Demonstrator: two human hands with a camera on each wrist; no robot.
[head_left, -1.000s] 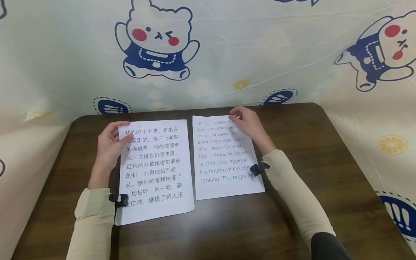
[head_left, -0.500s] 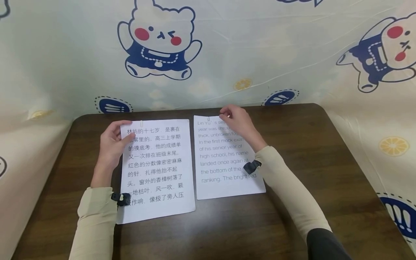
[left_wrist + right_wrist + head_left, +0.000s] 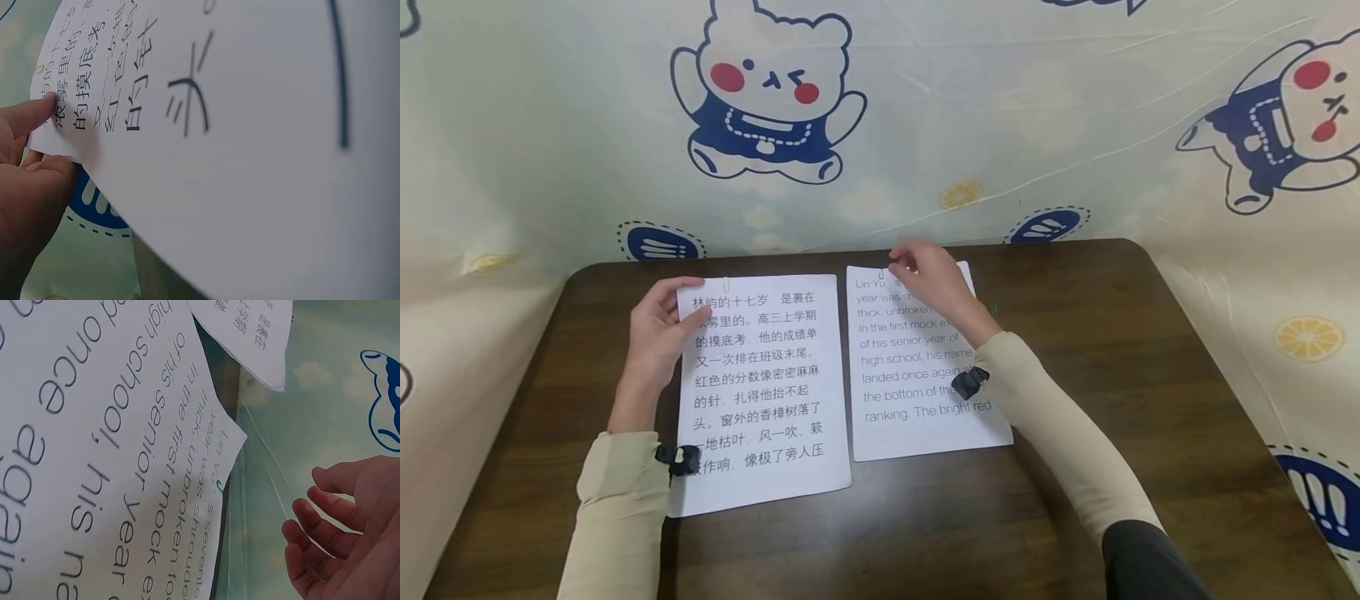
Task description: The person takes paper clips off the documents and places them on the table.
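My left hand (image 3: 655,337) pinches the upper left edge of a white sheet of Chinese text (image 3: 760,367), thumb on its face and fingers behind. A pale yellow paper clip (image 3: 726,285) sits on that sheet's top edge. Over the top of a sheet of English text (image 3: 917,375) hovers my right hand (image 3: 928,275). Its fingers are loosely bent and hold nothing in the right wrist view, where thumb and fingertips stand apart from the paper. A green paper clip (image 3: 219,486) is on the English sheet's top edge, just left of my fingertips in the head view.
Both sheets lie side by side on a dark wooden table (image 3: 925,525). A small green item (image 3: 992,307), too small to identify, shows beside my right forearm. Behind the table hangs a cloth (image 3: 910,125) printed with cartoon bears.
My right hand has moved left along the English sheet's top edge toward its paper clip, uncovering the top right corner. The left hand keeps its hold on the Chinese sheet.
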